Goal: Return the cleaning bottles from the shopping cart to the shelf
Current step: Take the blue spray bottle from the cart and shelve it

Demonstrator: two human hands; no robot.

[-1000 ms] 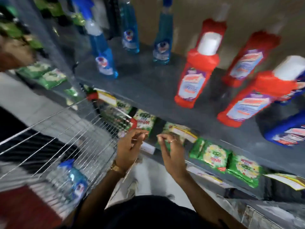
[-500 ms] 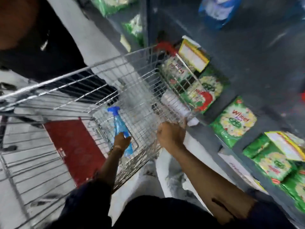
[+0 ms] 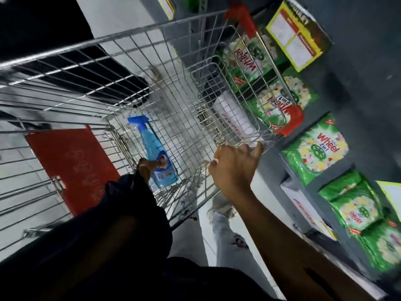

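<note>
Single head-worn wide-angle view, looking steeply down from above the shopping cart [image 3: 152, 68] and close to its near rim. The cart basket fills the frame's centre and left; the shelf [image 3: 368, 88] runs along the cart's right side.

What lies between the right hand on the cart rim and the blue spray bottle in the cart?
In the head view, only bare wire-mesh cart floor separates the right hand from the blue spray bottle, which the left hand is gripping.
</note>
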